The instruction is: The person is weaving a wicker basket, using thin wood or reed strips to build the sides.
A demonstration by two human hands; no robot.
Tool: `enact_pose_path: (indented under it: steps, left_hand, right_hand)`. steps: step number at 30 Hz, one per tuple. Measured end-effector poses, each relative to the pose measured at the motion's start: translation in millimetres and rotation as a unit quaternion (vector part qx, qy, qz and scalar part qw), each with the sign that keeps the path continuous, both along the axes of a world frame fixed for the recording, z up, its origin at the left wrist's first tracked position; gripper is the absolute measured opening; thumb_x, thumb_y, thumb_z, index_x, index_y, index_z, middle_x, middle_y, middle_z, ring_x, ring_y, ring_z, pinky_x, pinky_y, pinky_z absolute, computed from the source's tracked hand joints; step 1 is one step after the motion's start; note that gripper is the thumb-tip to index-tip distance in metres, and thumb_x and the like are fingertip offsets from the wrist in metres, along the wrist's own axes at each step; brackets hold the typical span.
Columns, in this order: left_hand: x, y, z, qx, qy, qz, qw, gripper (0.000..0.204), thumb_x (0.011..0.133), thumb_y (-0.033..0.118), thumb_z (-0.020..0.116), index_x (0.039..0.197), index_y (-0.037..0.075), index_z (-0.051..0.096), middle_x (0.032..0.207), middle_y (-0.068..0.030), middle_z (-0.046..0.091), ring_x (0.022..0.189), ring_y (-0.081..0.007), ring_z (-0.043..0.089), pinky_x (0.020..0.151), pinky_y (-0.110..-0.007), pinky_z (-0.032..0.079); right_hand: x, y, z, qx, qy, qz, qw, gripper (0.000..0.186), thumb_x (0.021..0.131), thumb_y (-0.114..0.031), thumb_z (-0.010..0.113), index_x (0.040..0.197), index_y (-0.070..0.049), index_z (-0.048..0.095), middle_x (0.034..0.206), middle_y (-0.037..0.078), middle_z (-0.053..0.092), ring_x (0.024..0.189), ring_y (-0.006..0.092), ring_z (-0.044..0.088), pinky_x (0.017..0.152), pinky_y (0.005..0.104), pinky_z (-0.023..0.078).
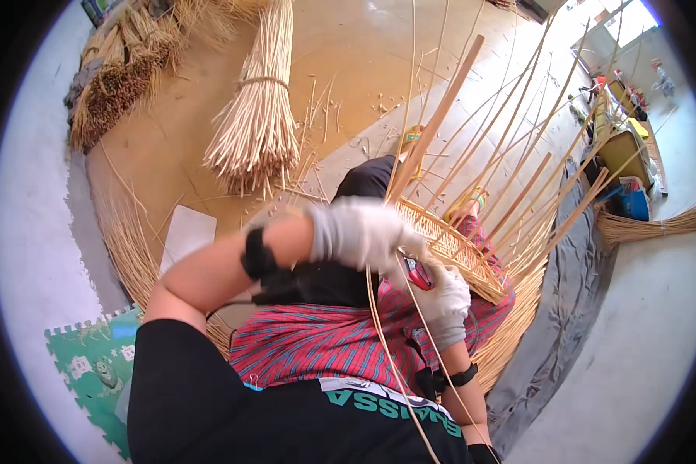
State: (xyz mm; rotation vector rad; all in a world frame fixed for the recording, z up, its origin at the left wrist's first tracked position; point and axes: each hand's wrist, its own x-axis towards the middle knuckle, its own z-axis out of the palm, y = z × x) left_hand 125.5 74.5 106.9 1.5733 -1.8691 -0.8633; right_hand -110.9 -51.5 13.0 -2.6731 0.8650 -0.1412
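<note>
My black shirt (201, 394) is closest. My gloved right hand (445, 305) curls around a red-and-black tool (417, 273); my gloved left hand (370, 236) is blurred, so I can't tell whether it pinches anything. At twelve o'clock from my right hand sits the woven basket (442, 241), stakes (441, 112) rising from it. A tied reed bundle (254, 139) lies at ten to eleven o'clock from my left.

Rough, matt woven wickerwork (452, 249)
</note>
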Motion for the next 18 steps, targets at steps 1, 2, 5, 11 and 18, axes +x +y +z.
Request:
enact_pose_path:
  steps: [1, 2, 5, 11, 18]
  left_hand:
    - [-20, 9, -16, 0.079, 0.017, -0.024, 0.996, 0.033, 0.09, 0.026, 0.074, 0.116, 0.006, 0.066, 0.098, -0.016, 0.073, 0.089, -0.0361, 0.072, 0.081, -0.044, 0.057]
    - [-38, 12, -31, 0.058, 0.0, -0.023, 0.998, 0.031, 0.09, 0.025, 0.073, 0.114, 0.007, 0.066, 0.097, -0.016, 0.072, 0.089, -0.0354, 0.072, 0.078, -0.044, 0.057]
    - [-72, 12, -56, 0.009, -0.084, 0.052, 0.995, 0.025, 0.09, 0.023, 0.07, 0.11, 0.008, 0.066, 0.092, -0.0154, 0.07, 0.088, -0.0338, 0.072, 0.073, -0.043, 0.057]
    - [-89, 3, -51, -0.203, -0.07, 0.24, 0.947, 0.026, 0.091, 0.01, 0.061, 0.116, 0.005, 0.064, 0.093, -0.0136, 0.07, 0.085, -0.0308, 0.073, 0.068, -0.04, 0.059]
    - [-88, 9, -17, -0.156, -0.125, 0.26, 0.944, 0.031, 0.087, 0.014, 0.063, 0.117, 0.009, 0.064, 0.091, -0.0112, 0.065, 0.083, -0.03, 0.068, 0.069, -0.041, 0.054]
  right_hand:
    - [1, 0, 0, -0.014, -0.011, 0.017, 1.0, 0.076, 0.067, -0.05, 0.09, 0.133, -0.017, 0.071, 0.104, 0.014, 0.069, 0.096, 0.033, 0.068, 0.087, 0.0447, 0.054]
    - [0, -3, 1, -0.004, -0.053, 0.039, 0.998, 0.075, 0.067, -0.051, 0.089, 0.131, -0.016, 0.072, 0.101, 0.014, 0.069, 0.094, 0.0324, 0.068, 0.085, 0.0443, 0.054]
    - [-1, -10, -4, 0.008, -0.051, 0.054, 0.997, 0.072, 0.067, -0.05, 0.089, 0.129, -0.016, 0.074, 0.099, 0.013, 0.069, 0.093, 0.0325, 0.068, 0.083, 0.0451, 0.055]
    - [-4, -14, -29, -0.021, -0.042, 0.06, 0.997, 0.054, 0.074, -0.04, 0.084, 0.123, -0.018, 0.075, 0.097, 0.013, 0.069, 0.091, 0.0332, 0.067, 0.08, 0.0464, 0.054]
    - [6, -3, -19, -0.076, 0.027, 0.075, 0.994, 0.039, 0.087, -0.036, 0.075, 0.123, -0.021, 0.074, 0.095, 0.01, 0.068, 0.082, 0.0295, 0.067, 0.072, 0.0418, 0.055]
